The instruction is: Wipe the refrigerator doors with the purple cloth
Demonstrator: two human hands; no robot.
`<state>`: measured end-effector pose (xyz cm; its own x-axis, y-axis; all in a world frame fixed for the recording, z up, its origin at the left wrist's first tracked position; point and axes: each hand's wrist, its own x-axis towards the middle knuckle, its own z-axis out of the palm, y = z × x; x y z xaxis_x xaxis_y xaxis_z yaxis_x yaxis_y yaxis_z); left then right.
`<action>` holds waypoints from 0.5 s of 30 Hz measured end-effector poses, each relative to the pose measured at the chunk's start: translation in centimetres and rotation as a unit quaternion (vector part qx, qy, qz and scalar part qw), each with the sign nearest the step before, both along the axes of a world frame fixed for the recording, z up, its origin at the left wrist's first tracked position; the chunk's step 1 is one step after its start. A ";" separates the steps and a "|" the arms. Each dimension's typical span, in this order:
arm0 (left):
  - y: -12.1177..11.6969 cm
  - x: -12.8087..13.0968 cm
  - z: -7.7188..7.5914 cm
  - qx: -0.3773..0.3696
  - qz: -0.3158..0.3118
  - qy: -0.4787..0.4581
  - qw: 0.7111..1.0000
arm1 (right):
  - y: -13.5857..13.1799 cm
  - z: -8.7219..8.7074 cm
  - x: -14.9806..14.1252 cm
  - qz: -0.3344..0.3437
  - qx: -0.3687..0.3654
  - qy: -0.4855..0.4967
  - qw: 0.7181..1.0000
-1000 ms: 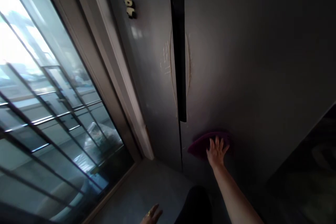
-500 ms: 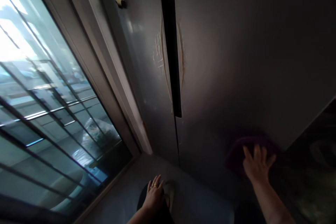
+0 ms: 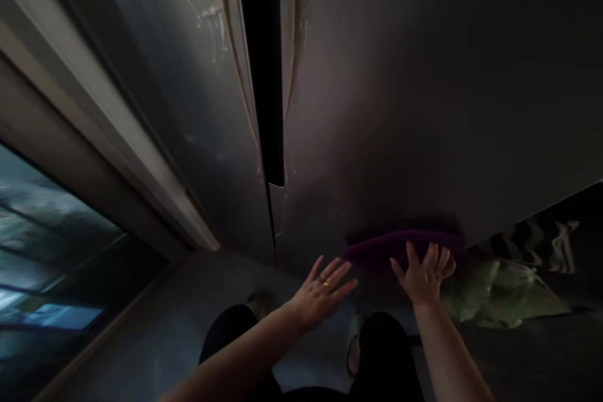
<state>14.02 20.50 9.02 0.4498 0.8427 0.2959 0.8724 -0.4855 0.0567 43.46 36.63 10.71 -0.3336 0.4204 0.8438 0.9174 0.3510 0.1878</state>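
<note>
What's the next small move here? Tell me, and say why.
Probably slide the purple cloth up toward the pale streaks on the refrigerator door. The right hand is spread against the cloth at the door's lower part, the streaks stand out higher up, and the left hand is open beside the cloth, free to steady it.

I've got a side-by-side fridge door pair (image 3: 400, 107) filling the view ahead, handle strip (image 3: 260, 56) down the centre seam. Cloth (image 3: 400, 248) sits low on the right door, right hand (image 3: 424, 276) on it. Left hand (image 3: 323, 289) just left of the cloth. Window (image 3: 42, 251) and frame (image 3: 94, 119) left of the fridge. Plastic bag (image 3: 494, 295) just right of the right hand. Floor (image 3: 155, 320) and legs (image 3: 381, 352) below the hands.
</note>
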 end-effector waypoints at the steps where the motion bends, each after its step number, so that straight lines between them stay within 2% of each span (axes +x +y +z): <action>1: 2.1 1.9 0.3 0.059 -0.063 0.022 0.996 | -0.1 0.3 0.2 -0.015 0.015 -0.016 1.000; 3: 5.8 5.2 0.3 0.157 -0.113 0.060 0.979 | -0.3 1.0 0.5 -0.029 0.065 -0.041 0.997; 5: 8.8 7.5 -0.5 0.202 -0.102 0.065 0.972 | -0.3 2.0 0.5 -0.022 0.105 -0.052 0.993; 7: 10.9 8.5 -1.5 0.210 -0.081 0.056 0.973 | -0.2 3.2 0.3 -0.003 0.118 -0.058 0.991; 9: 12.0 8.3 -2.2 0.210 -0.076 0.054 0.973 | 0.1 4.3 0.2 0.021 0.135 -0.058 0.989; 12: 12.3 6.6 -2.7 0.212 -0.082 0.055 0.972 | 1.1 5.4 0.6 0.061 0.180 -0.073 0.979; 15: 12.4 4.5 -2.8 0.189 -0.090 0.066 0.976 | 2.2 4.8 1.6 0.103 0.189 -0.127 0.968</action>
